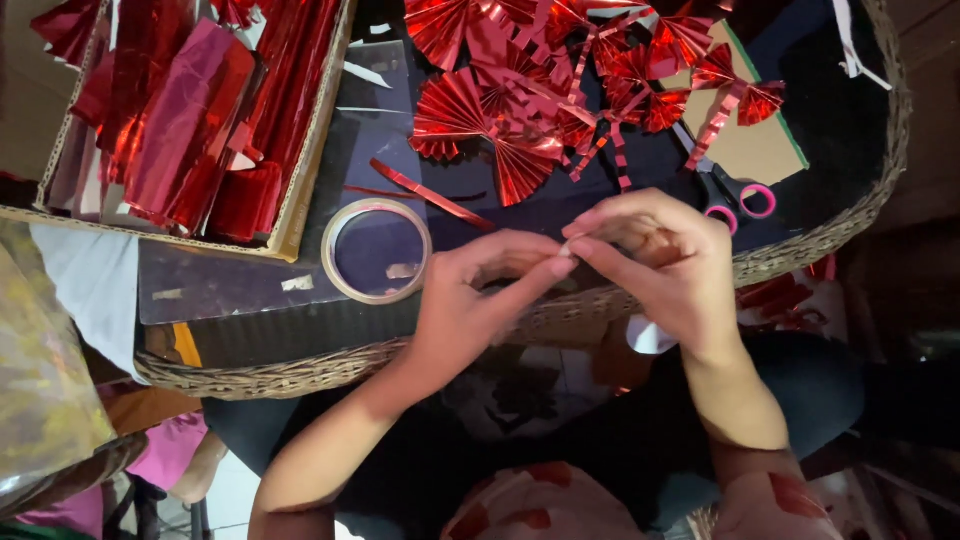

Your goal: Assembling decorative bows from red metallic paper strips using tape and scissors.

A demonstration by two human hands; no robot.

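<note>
Head view, left hand: the left hand (470, 300) reaches in from the lower left, thumb and forefinger pressed together on a small pale scrap (566, 246) at their tips.
Head view, right hand: the right hand (665, 255) meets it from the other side, its fingertips (585, 243) also closed on that scrap, so the 2 hands touch at the pinch.
Scrap: tiny, whitish, perhaps a bit of tape; too small to tell for certain. It sits between the 2 sets of fingertips, held above the near rim of the woven tray (300, 375).
Left of the fingers: a tape roll (377, 250) lies flat, just beside the left knuckles.
Beyond the fingers: a loose red foil strip (430, 193), then a heap of pleated red foil fans (520, 120), well apart from the pinch.
Right of the fingers: scissors (735, 195) with pink-lined handles, near the back of the right hand.
Far left: a cardboard box (300, 190) of folded red foil sheets.
Risk 1: if the scrap is tape, it may fold onto itself or stick to a fingertip, since both hands clamp so little of it.
Risk 2: dropped from here, it could slip past the tray rim into the dark lap below and be hard to find.
Risk 3: a wide sweep of the right hand might knock the scissors.
</note>
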